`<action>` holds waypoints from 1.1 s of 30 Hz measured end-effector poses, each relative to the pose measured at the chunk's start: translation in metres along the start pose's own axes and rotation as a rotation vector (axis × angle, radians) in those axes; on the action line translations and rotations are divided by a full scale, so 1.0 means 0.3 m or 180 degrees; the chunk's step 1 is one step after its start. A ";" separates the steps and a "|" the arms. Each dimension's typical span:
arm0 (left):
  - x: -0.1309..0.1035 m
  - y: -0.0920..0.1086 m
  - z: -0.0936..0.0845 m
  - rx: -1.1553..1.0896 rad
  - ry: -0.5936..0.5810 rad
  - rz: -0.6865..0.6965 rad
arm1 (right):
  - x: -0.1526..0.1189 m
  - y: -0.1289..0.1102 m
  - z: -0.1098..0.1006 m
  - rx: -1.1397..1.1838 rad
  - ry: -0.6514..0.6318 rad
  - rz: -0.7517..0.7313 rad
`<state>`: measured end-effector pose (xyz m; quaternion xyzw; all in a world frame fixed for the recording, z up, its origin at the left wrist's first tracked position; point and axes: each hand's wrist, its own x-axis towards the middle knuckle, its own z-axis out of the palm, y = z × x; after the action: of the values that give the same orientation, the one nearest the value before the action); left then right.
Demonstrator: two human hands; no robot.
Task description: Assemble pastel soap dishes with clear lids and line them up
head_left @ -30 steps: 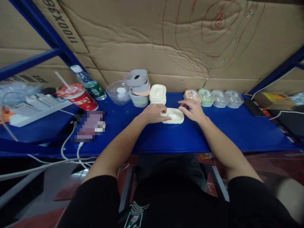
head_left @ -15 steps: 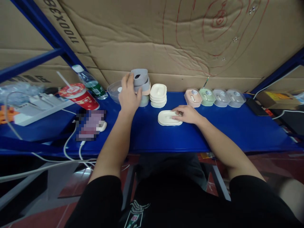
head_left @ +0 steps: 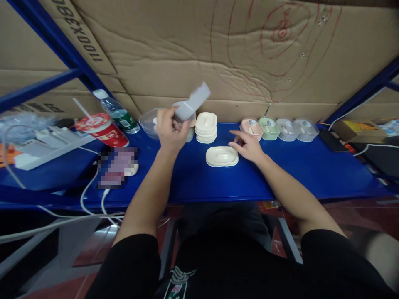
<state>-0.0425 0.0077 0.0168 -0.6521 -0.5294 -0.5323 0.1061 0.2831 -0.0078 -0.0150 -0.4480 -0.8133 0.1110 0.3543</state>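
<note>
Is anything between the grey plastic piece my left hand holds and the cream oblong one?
In this view, yes: the stack of cream pieces stands between the held grey piece and the cream oblong piece.

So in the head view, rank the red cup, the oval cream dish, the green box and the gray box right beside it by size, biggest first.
1. Red cup
2. Oval cream dish
3. Green box and gray box: too alike to rank
</note>
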 end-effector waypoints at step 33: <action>-0.079 0.190 0.060 -0.0331 -0.4515 -0.0631 | 0.026 -0.032 -0.109 -0.0471 -0.1931 0.1607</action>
<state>0.0166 -0.0171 0.0145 -0.7939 -0.5016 -0.0120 -0.3435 0.2963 -0.0115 0.0172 -0.6050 -0.7511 0.2630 0.0265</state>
